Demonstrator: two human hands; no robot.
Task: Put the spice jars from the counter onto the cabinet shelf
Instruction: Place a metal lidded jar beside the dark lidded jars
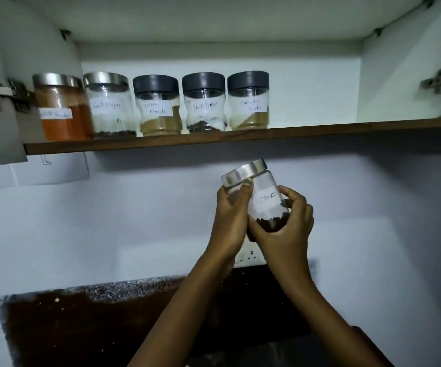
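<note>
On the cabinet shelf (pixel 320 129) five labelled jars stand in a row: a chilli powder jar (pixel 61 108), a steel-lidded black pepper jar (pixel 109 105), a garam masala jar (pixel 158 105), a second black pepper jar (pixel 204 103) and a coriander powder jar (pixel 248 100). Below the shelf, in the air above the dark worktop (pixel 94 321), the cloves jar (pixel 257 196) is held tilted between both hands. The left hand (pixel 231 221) curls round its left side, thumb up by the steel lid. The right hand (pixel 288 234) wraps the bottom and right side.
</note>
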